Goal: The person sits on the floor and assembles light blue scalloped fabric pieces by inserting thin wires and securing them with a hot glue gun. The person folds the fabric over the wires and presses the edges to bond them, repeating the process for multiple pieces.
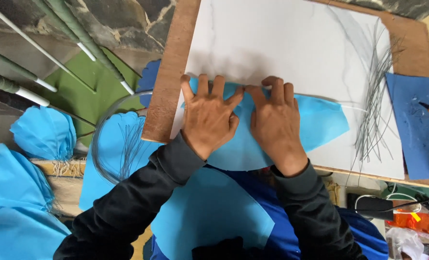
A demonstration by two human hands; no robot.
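Note:
My left hand (210, 115) and my right hand (274, 120) lie flat side by side, fingers spread, pressing on a light blue curved paper sheet (320, 123). That sheet rests on a white board (282, 43) laid over a brown wooden board (168, 77). A thin white stick (352, 108) runs along the blue sheet's upper edge to the right of my right hand. Both palms cover the sheet's left part. More light blue paper (209, 216) lies on my lap below the board.
A bundle of thin grey wires (376, 96) lies on the white board's right side, beside a dark blue foam piece (412, 120). Left on the floor are blue pleated paper fans (43, 132), a wire coil (111, 144), green-wrapped sticks (79, 31). Orange objects sit at the right edge.

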